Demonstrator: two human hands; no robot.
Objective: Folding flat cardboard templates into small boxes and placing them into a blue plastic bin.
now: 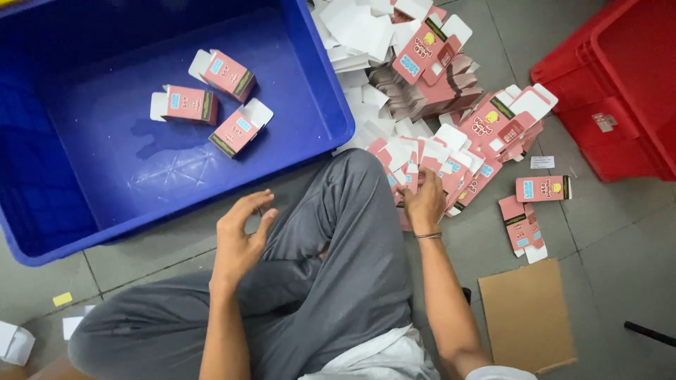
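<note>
I sit cross-legged on a grey tiled floor. My right hand (424, 200) reaches into a heap of flat pink and white carton blanks (451, 151) and closes its fingers on one of them. My left hand (239, 236) hovers above my knee with fingers curled apart, holding nothing. In front of me a large blue plastic crate (320, 137) contains three folded pink cartons (211, 102) with their white end flaps open.
A red plastic crate (620, 84) stands at the right. A brown cardboard sheet (528, 317) lies on the floor by my right arm. Loose pink blanks (542, 188) lie beside the heap. A dark stick (648, 333) lies at the far right.
</note>
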